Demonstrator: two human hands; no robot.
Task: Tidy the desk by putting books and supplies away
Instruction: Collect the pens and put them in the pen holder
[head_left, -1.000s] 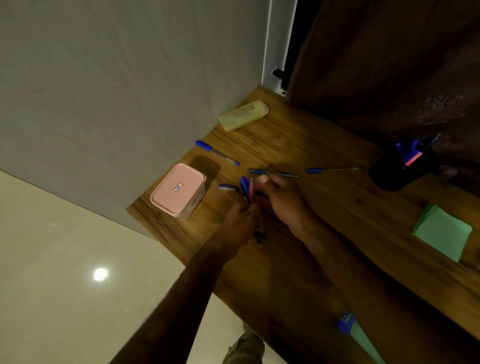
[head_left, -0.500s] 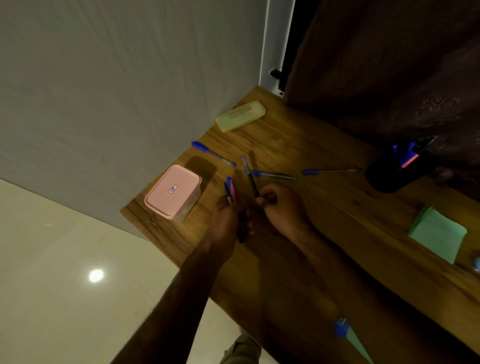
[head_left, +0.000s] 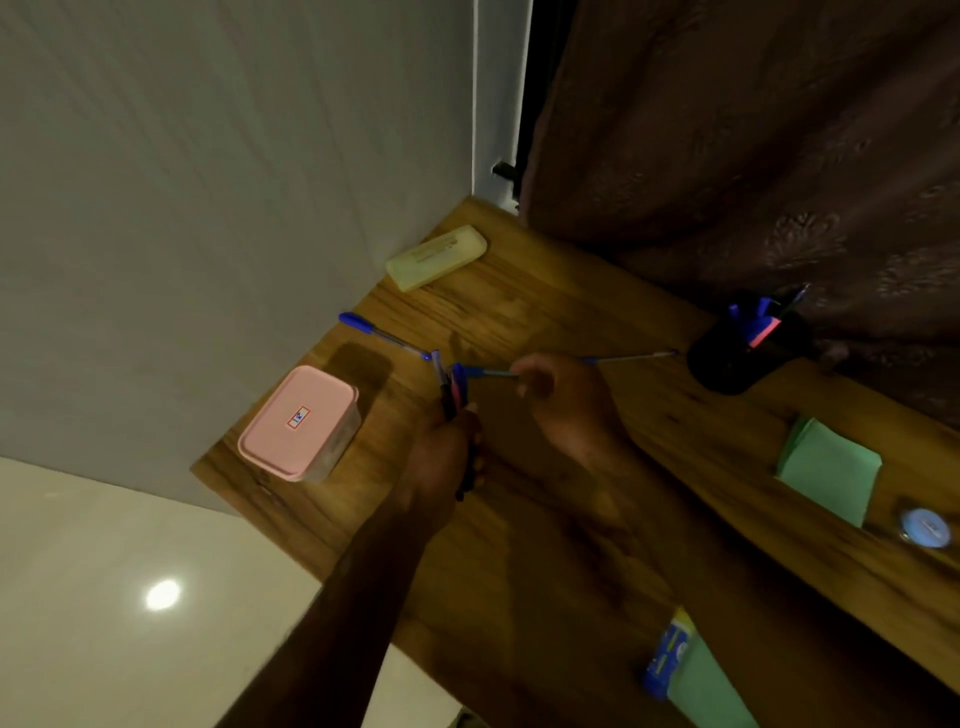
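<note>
The wooden desk (head_left: 545, 545) carries a pink-lidded box (head_left: 298, 423) at centre left, a pale yellow case (head_left: 436, 257) above it, a blue pen (head_left: 382, 335) between them, a black pen cup (head_left: 732, 358) and a green paper pad (head_left: 828, 470) at right

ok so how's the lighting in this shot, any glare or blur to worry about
Head view: dim and warm overall; one bright glare spot on the glossy pale floor; the round black pen cup nearly merges with the dark brown curtain; the left forearm smears with motion blur near the bottom edge.
</note>
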